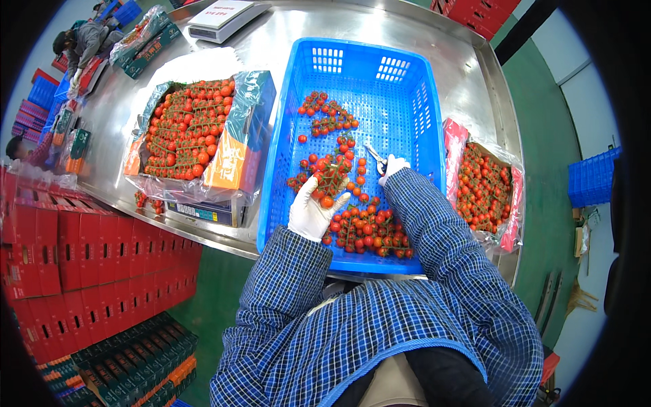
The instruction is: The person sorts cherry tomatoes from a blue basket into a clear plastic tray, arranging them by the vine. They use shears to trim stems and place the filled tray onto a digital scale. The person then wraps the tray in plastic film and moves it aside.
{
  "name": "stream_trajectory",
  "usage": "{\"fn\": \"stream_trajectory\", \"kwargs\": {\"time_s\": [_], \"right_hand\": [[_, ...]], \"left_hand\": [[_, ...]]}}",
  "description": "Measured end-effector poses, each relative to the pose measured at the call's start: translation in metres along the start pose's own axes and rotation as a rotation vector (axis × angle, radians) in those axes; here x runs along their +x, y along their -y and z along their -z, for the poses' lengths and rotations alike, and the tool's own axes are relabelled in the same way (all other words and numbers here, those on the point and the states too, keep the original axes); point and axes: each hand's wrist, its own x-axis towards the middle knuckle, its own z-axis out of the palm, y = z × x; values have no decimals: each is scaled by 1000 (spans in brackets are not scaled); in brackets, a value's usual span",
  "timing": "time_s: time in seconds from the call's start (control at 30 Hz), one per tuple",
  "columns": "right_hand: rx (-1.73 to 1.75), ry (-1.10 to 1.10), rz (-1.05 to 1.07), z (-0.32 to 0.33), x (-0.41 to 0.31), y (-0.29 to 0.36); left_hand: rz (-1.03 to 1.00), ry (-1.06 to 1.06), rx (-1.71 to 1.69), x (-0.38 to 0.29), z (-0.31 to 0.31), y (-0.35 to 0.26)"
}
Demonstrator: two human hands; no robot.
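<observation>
My left hand (314, 208), in a white glove, grips a truss of cherry tomatoes (329, 179) by its green stem, above a blue plastic crate (351, 265). My right hand (394, 167), also gloved, holds a pair of pruning shears (375, 155) with the blades pointing up and left over the crate's floor. Below my hands, a heap of vine tomatoes (368, 229) fills the crate's near end. More trusses (330, 116) lie in its upper left, and a few loose tomatoes (361, 171) are scattered between.
To the left, a full tomato carton (239, 147) sits on a digital scale (201, 211). A red-sided tomato carton (456, 152) stands right of the crate. Another scale (224, 20) is at the back of the steel table (463, 102). Red cartons (101, 254) are stacked lower left. A co-worker (86, 43) bends at upper left.
</observation>
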Motion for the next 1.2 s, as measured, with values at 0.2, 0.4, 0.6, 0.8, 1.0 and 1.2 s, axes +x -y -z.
{"fn": "stream_trajectory", "kwargs": {"time_s": [0.2,0.4,0.6,0.8,1.0,1.2], "right_hand": [[1393,173,193,53,-52,4],[1178,349,530,87,-161,-2],[901,138,518,87,-174,-3],[822,123,605,88,-172,-8],[813,199,639,85,-167,-7],[695,176,675,95,-149,-10]], "left_hand": [[-96,-109,85,11,11,-3],[-175,-61,193,14,6,0],[-159,4,173,13,1,-2],[-125,4,297,13,4,-2],[-106,-224,492,15,14,2],[-148,-477,716,19,34,-1]]}}
